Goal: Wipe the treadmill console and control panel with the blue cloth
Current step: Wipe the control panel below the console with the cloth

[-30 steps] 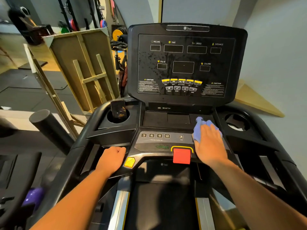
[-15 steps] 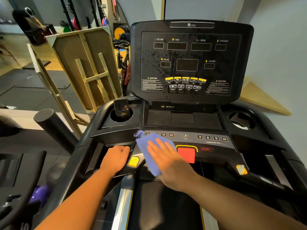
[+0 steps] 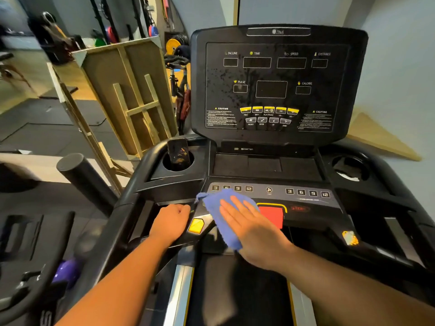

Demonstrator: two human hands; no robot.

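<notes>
A flat right hand [image 3: 255,229] presses the crumpled blue cloth [image 3: 220,214] onto the black treadmill control panel [image 3: 306,201], fingers spread for coverage; the left hand [image 3: 170,223], fingers curled, grips the black side handrail [image 3: 131,203] for support.

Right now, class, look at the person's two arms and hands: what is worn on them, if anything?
Nothing that shows. Both forearms are bare from the bottom edge of the picture to the wrists, with no sleeves in view. The left hand and right hand have no gloves, and no watch, band or ring can be seen. No markings show.
</notes>
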